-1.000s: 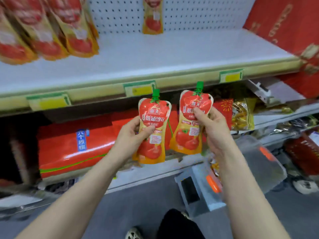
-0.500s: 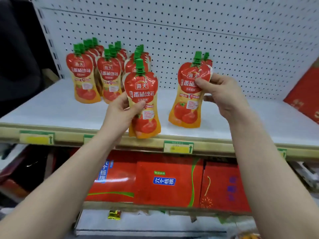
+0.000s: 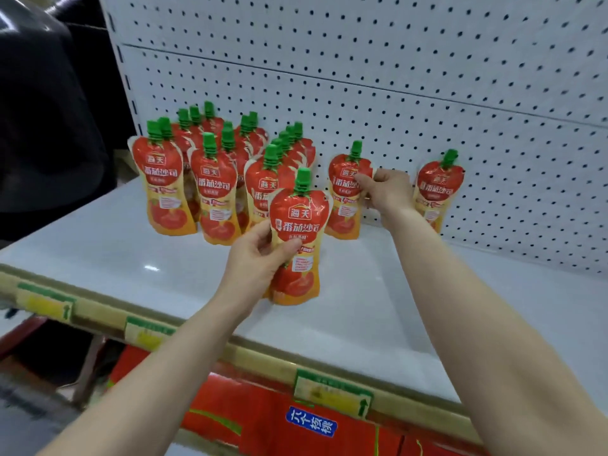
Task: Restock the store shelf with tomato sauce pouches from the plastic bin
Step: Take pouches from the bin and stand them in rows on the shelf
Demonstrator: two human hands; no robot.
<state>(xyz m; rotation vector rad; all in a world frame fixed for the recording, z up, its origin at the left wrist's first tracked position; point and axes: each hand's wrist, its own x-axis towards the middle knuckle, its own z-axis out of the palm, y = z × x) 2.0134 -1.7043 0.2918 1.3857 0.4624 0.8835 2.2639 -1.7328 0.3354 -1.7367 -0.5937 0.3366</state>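
Several red-and-yellow tomato sauce pouches (image 3: 210, 172) with green caps stand in rows at the back left of the white shelf (image 3: 131, 255). My left hand (image 3: 256, 258) grips one pouch (image 3: 297, 238) upright over the middle of the shelf, in front of the rows. My right hand (image 3: 390, 192) holds another pouch (image 3: 345, 195) by its upper edge, upright near the pegboard, its base at the shelf surface. A lone pouch (image 3: 437, 189) stands against the pegboard further right. The plastic bin is out of view.
A white pegboard (image 3: 394, 77) backs the shelf. Yellow-green price tags (image 3: 332, 393) line the shelf's front rail. Red boxes (image 3: 296, 426) fill the shelf below. A dark shape (image 3: 42, 110) stands at the left. Bare shelf surface extends to the right.
Both hands have risen from below the shelf and reached in over it with their pouches. The right one has gone deeper, to the pegboard. The view has tilted up.
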